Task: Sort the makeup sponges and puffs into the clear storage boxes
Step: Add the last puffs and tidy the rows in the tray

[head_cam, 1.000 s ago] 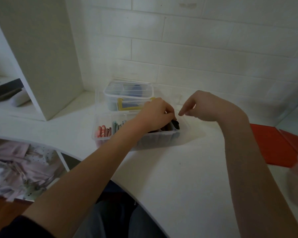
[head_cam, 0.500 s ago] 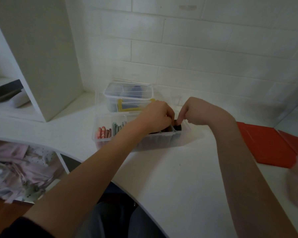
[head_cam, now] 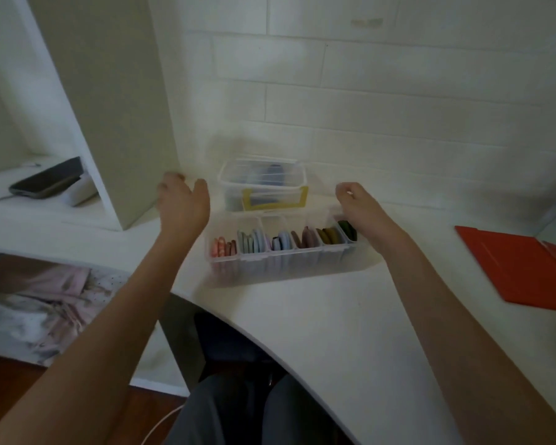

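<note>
A long clear divided storage box (head_cam: 281,263) is sitting on the white desk (head_cam: 318,316), near its back corner, and its compartments are holding makeup puffs standing on edge, sorted by colour: pink and orange puffs (head_cam: 222,248) at the left end, then pale grey-blue puffs (head_cam: 252,241), then a blue puff (head_cam: 284,240) next to a dark one, then mauve-brown puffs (head_cam: 307,237), olive puffs (head_cam: 329,235), and dark green puffs (head_cam: 349,229) at the right end. Just behind it a smaller clear lidded box (head_cam: 263,184) with a yellow latch is standing against the white brick wall (head_cam: 382,101), with blue things showing blurred inside.

The left hand (head_cam: 182,200) is hovering above the desk to the left of both boxes, fingers relaxed and spread, holding nothing. The right hand (head_cam: 357,203) is hovering at the right end of the divided box, fingers loosely curled, nothing visible in it; whether it is touching the box rim I cannot tell.

A red folder (head_cam: 514,268) is lying well apart on the right. A dark device (head_cam: 47,183) is resting on the shelf at left, beside a white cabinet panel (head_cam: 109,107)
</note>
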`<state>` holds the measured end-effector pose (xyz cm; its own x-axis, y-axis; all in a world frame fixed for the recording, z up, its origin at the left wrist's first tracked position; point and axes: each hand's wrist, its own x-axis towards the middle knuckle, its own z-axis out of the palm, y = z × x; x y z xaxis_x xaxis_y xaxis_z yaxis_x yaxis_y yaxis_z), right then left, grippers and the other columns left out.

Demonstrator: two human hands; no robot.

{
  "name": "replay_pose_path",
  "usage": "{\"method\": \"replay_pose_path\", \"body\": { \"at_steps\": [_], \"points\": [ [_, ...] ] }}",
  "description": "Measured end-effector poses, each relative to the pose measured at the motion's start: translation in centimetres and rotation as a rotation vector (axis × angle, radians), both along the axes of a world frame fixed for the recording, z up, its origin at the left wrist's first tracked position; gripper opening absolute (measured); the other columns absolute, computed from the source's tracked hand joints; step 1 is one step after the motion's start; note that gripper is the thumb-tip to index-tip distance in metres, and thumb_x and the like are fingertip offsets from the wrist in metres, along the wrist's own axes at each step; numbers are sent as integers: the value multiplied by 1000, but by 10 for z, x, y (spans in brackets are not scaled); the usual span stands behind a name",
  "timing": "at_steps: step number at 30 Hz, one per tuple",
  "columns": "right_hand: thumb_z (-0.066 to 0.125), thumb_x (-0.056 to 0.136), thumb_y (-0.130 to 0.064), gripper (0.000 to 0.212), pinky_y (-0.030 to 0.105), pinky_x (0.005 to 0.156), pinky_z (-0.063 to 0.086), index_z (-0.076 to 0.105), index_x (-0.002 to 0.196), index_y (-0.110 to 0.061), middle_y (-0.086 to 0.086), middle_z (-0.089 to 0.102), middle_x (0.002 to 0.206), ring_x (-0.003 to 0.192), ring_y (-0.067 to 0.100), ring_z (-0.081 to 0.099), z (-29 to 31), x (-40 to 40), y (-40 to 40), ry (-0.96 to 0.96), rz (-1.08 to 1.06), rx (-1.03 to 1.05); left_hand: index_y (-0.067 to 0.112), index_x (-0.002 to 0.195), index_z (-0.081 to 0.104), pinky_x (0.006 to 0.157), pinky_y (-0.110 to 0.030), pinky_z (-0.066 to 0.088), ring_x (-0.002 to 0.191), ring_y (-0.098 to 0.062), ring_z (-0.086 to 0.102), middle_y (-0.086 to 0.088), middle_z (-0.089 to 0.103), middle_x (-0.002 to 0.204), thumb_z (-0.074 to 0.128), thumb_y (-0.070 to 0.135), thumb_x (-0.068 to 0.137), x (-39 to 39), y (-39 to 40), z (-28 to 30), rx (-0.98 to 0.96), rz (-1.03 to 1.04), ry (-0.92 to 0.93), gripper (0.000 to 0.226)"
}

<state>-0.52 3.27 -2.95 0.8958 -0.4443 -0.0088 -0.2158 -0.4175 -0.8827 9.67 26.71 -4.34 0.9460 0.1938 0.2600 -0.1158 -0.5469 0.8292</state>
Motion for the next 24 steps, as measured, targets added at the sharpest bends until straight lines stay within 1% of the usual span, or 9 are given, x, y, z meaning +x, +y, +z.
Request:
{"method": "replay_pose_path", "body": {
  "at_steps": [2,4,6,9,11,14,17,21,24],
  "points": [
    [31,101,-44,48,30,90,32,27,144,-23,3,41,144,77,1,51,1,0,1,29,-12,68,-3,130,43,89,-36,42,109,-34,54,-21,54,126,37,33,100,1,-4,-13,-251,-122,258,47],
    [31,101,-44,48,31,91,30,28,144,-21,3,49,137,79,2,54,0,-1,0,24,-32,135,3,123,51,73,-32,48,86,-26,61,-14,64,106,22,41,103,-3,-9,-19,-588,-347,369,52],
    [30,102,-42,47,31,89,31,31,142,-17,2,54,129,78,7,58,-2,-4,-4,-44,-37,260,14,105,59,68,-29,50,77,-18,65,-6,68,93,10,47,102,-7,-10,-21,-781,-422,326,59],
    [24,102,-45,48,32,89,42,47,133,-15,4,60,109,84,17,60,-7,-8,-10,-245,-32,462,24,92,65,76,-29,50,77,-7,68,8,73,79,1,52,99,-8,-10,-21,-861,-443,275,70],
    [22,101,-51,56,31,87,47,67,101,-18,0,65,90,85,19,60,-8,-10,-14,-357,-84,543,17,88,71,82,-29,51,81,-11,69,3,74,79,7,56,98,-12,-11,-26,-954,-483,283,76],
    [27,98,-55,72,29,78,49,67,52,-18,-4,70,80,82,16,63,-5,-16,-22,-378,-130,645,0,76,69,78,-32,51,78,-21,70,-7,74,84,27,59,95,-17,-5,-34,-1308,-576,388,74],
    [40,97,-46,60,28,73,41,66,51,-18,-5,69,97,85,12,60,2,-27,-28,-223,-69,378,7,46,61,72,-31,54,77,-26,67,-9,71,100,37,49,94,-21,-3,-28,-1215,-635,386,68],
    [57,91,-42,21,28,74,42,61,90,-21,-6,60,103,92,14,55,-2,-27,-18,-75,30,-201,14,72,67,60,-24,54,68,-20,63,-7,66,77,62,23,74,-31,-7,-18,-855,-759,403,10],
    [54,90,-43,16,46,104,33,48,96,-30,-6,58,109,106,21,53,-14,-23,-10,-22,-17,-501,16,94,58,54,-23,53,69,-15,64,-7,62,90,61,18,74,-25,2,-20,-578,-787,372,20]
  ]
}}
